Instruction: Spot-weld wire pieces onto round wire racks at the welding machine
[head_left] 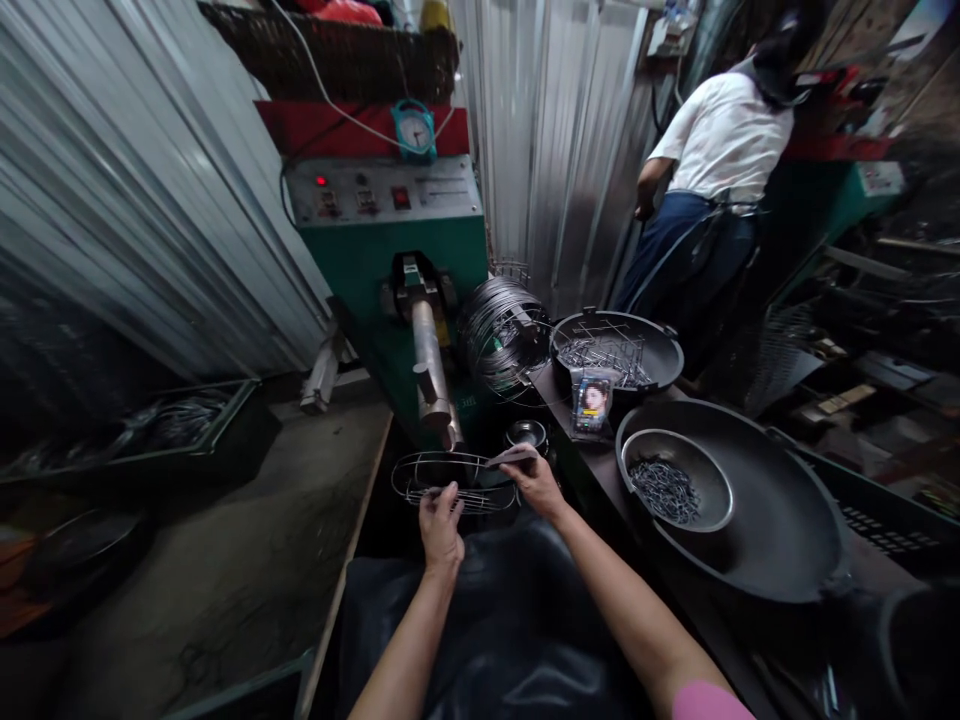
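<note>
Ridged grey metal walls [547,150] stand behind a green boxy metal machine [382,245]. Below its arm, the left hand [442,522] pinches a rounded silver wire frame [480,499], the right hand [531,477] a flat grey piece [507,457]. The frame seems light and bendy; its rim looks best to hold.

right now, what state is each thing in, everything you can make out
left hand: gripping the wire frame
right hand: pinching a flat piece
wire frame: held up, below the machine's arm
flat piece: held near the frame's top
machine: red light lit
coil: wound in loops
far pan: holding wire pieces
near pan: bowl inside
bowl: part filled with metal bits
</note>
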